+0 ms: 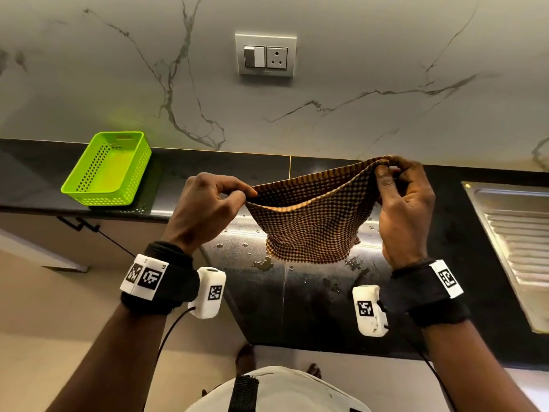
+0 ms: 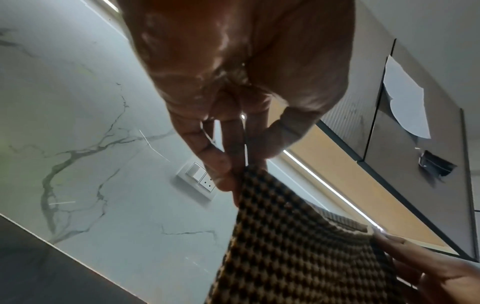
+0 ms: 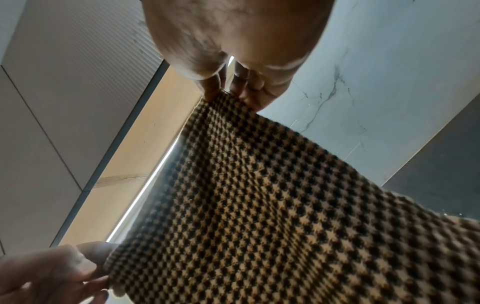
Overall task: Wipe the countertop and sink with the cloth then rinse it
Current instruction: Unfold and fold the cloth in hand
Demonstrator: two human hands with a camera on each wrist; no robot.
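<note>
The brown-and-tan checked cloth (image 1: 309,215) hangs in the air above the black tabletop (image 1: 312,292), stretched between both hands and sagging in the middle. The left hand (image 1: 205,203) has its grip pinched on the cloth's left upper corner between thumb and fingertips; the right hand (image 1: 404,209) pinches the right upper corner, held a little higher. Water droplets (image 1: 263,264) lie on the tabletop under the cloth. The steel sink drainboard (image 1: 517,233) sits to the right, a green perforated basket (image 1: 108,169) to the left, and a switch and socket plate (image 1: 266,56) on the marble wall behind.
</note>
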